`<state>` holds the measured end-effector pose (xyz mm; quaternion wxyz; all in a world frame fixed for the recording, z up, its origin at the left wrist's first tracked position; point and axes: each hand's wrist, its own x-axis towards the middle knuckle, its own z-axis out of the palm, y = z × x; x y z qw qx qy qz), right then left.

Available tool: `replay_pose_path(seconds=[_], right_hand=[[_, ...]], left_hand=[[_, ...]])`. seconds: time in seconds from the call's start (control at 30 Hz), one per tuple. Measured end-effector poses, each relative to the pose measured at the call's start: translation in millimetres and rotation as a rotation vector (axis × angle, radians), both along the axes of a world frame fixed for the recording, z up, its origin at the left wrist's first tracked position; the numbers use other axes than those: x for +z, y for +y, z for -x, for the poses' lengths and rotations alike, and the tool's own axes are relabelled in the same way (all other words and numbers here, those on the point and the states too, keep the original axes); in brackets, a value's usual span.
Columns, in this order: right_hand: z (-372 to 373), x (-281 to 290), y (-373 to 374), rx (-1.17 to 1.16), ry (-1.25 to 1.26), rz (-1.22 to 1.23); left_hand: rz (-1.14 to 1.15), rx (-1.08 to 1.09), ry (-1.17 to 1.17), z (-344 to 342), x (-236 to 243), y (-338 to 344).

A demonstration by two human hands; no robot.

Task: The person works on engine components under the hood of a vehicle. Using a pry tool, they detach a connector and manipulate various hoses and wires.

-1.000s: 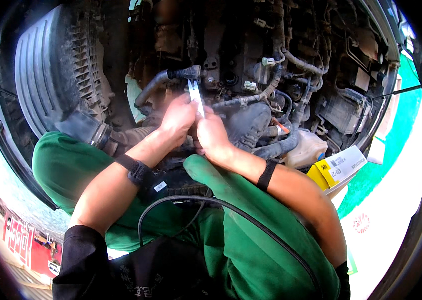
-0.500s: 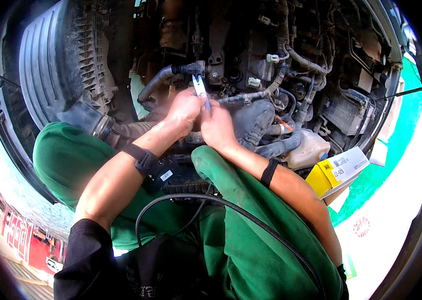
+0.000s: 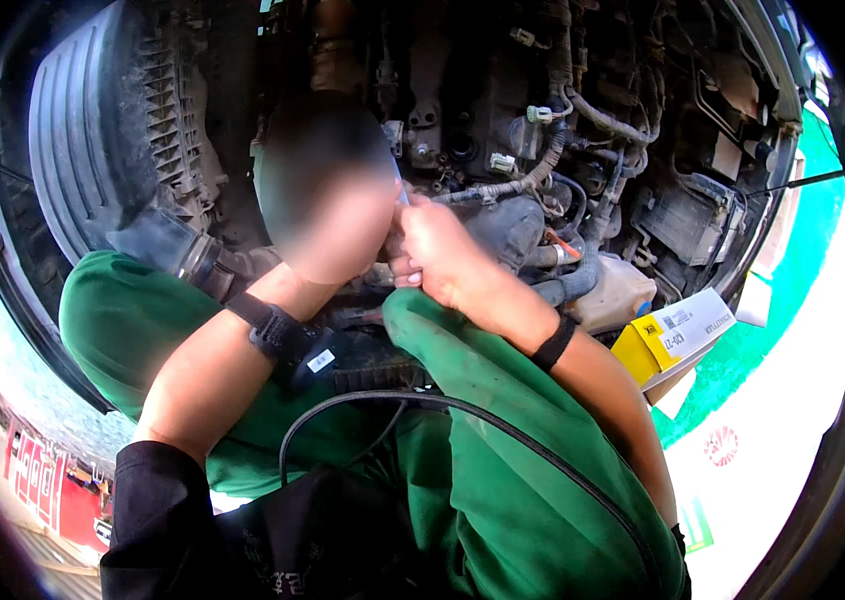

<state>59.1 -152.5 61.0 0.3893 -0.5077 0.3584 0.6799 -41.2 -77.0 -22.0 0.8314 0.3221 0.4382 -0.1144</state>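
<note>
A blurred oval patch covers most of my left hand [image 3: 348, 225], so its fingers cannot be made out. Beside it, my right hand [image 3: 431, 240] is closed with curled fingers against a flat silver tool [image 3: 402, 197], of which only a sliver shows at the patch's right edge. Both hands are over the middle of an engine bay, near a black hose connector [image 3: 393, 138] and a wrapped wiring harness [image 3: 488, 192]. A green cloth [image 3: 503, 430] lies under both forearms, with a black cable [image 3: 503, 445] looped across it.
A ribbed black housing [image 3: 78, 130] fills the left side. On the right are a translucent reservoir [image 3: 603, 295], a yellow-and-white box [image 3: 673, 345] and dark bay parts [image 3: 693, 220]. Red equipment [image 3: 58, 495] shows beyond the car at lower left.
The blurred patch now hides my left hand and most of the silver tool, both plain earlier. My right hand sits a little lower, its curled fingers more in view.
</note>
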Motion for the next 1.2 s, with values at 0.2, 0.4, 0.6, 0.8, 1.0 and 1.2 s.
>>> replay_pose_path(seconds=[0.2, 0.4, 0.6, 0.8, 1.0, 1.2], right_hand=[[18, -18, -22, 0.306, -0.469, -0.083], [31, -42, -46, 0.609, -0.991, -0.214], [28, -42, -53, 0.460, -0.944, -0.322], [24, -26, -39, 0.310, -0.665, -0.290], [24, -10, -19, -0.003, -0.242, -0.073], [28, -22, -26, 0.590, -1.027, -0.169]], left_hand=[[0.155, 0.087, 0.119, -3, 1, -10], [0.199, 0.126, 0.092, -7, 11, -17], [0.022, 0.024, 0.138, -7, 5, -18], [-0.024, -0.002, 0.218, -6, 10, -17], [0.110, 0.019, 0.225, -10, 15, -1], [0.063, 0.042, 0.189, -9, 6, -8]])
